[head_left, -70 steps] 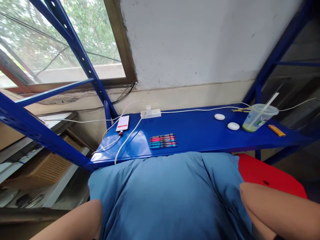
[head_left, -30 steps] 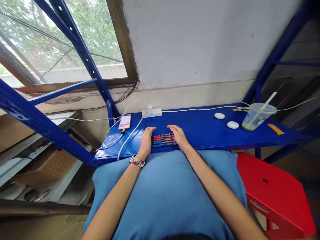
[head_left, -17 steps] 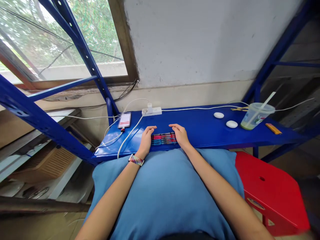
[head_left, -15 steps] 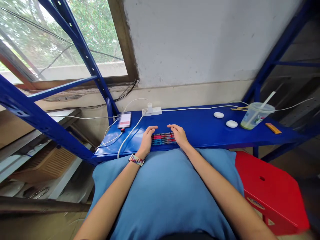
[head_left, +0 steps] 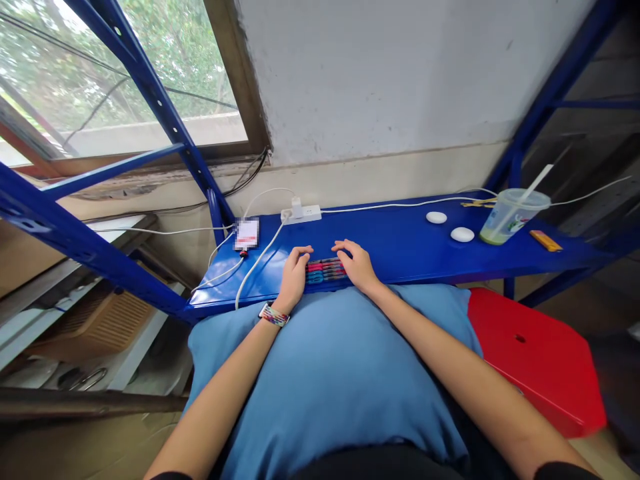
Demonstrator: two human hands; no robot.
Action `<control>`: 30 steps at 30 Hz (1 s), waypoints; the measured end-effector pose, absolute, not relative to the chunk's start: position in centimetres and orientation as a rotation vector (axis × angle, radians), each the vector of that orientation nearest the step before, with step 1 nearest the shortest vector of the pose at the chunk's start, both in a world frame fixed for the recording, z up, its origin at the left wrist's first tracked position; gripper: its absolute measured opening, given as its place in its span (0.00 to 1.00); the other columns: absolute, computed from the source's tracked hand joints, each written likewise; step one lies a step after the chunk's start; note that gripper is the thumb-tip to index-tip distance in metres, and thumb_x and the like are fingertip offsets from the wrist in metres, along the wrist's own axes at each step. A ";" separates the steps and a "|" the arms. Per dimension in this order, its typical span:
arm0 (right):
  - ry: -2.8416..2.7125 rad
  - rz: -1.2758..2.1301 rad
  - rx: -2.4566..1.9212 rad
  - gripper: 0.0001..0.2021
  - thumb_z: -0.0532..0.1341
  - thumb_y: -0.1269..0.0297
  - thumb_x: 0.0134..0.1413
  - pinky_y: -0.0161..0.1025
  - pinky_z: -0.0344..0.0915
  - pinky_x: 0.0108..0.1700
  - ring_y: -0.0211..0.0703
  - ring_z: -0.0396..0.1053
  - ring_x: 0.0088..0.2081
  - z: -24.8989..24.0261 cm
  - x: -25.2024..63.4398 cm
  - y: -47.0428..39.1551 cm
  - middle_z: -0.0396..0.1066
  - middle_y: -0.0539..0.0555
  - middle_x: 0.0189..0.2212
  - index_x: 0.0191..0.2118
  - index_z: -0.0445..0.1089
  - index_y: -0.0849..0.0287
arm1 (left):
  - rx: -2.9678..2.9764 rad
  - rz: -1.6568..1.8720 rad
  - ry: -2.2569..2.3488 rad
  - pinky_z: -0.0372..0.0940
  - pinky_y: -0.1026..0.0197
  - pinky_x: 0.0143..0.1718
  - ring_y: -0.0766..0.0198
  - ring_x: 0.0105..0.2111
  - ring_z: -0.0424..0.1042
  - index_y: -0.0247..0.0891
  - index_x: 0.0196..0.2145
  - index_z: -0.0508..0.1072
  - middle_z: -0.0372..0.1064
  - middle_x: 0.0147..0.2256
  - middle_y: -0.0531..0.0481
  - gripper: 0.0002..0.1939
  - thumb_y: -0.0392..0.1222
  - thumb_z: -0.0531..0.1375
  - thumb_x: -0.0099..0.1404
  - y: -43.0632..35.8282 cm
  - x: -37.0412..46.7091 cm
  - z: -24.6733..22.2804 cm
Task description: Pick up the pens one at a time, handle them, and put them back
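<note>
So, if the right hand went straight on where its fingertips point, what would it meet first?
Probably the left hand, whose fingertips face it across a gap; their relative height is unclear.

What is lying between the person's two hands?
In the head view, a row of pens lies between the left hand and the right hand.

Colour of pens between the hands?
The pens are pink-red and blue, with dark parts; best in head view.
</note>
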State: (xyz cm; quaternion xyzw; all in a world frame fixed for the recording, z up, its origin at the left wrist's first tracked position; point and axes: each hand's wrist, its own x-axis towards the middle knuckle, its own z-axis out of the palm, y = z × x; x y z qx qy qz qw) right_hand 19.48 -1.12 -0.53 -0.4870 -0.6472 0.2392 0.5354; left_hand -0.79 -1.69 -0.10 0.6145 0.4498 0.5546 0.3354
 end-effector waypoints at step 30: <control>-2.122 0.188 -1.005 0.08 0.70 0.73 0.55 0.71 0.61 0.71 0.69 0.59 0.72 -0.8 21.4 -5.6 0.75 0.60 0.63 0.39 0.79 0.53 | 2.490 1.239 1.188 0.57 0.33 0.72 0.41 0.68 0.64 0.47 0.46 0.78 0.76 0.56 0.44 0.13 0.34 0.67 0.65 -6.3 -1.3 -0.4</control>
